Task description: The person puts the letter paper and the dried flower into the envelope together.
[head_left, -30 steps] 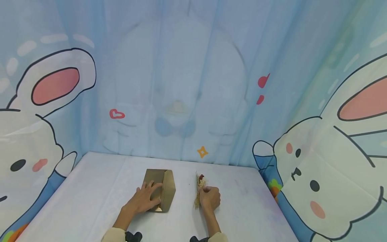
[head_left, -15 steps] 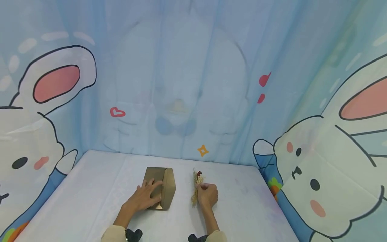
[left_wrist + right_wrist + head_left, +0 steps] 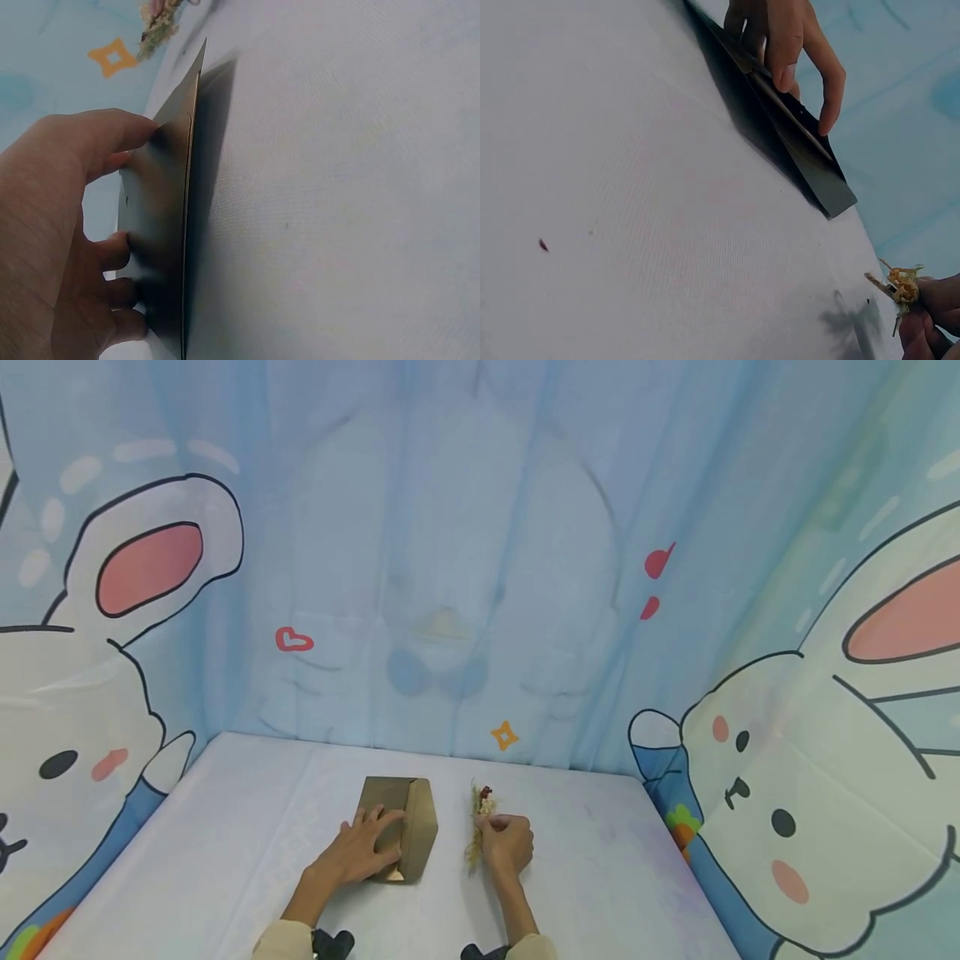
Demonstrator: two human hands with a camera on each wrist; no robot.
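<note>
A gold-brown envelope (image 3: 422, 837) lies on the white tabletop, its flap lifted along the right side. My left hand (image 3: 358, 848) rests on it with fingers spread and slightly bent, pressing its face near the opening. In the left wrist view, the thumb and fingertips touch the envelope (image 3: 161, 195). Right of the envelope, my right hand (image 3: 508, 842) pinches a small bunch of dried flowers (image 3: 486, 800) between thumb and forefinger. The bunch stands nearly lengthwise, dark red and cream heads away from me. Its stems (image 3: 472, 853) hang toward me. In the right wrist view, the flowers (image 3: 904, 291) are apart from the envelope.
White cloth covers the table (image 3: 615, 868). A blue curtain (image 3: 450, 568) with printed rabbits rises behind and at both sides. One small dark red fleck (image 3: 543, 244) lies on the cloth.
My right hand has shifted left with the dried flowers, closer to the envelope. The left hand stays in place on the envelope.
</note>
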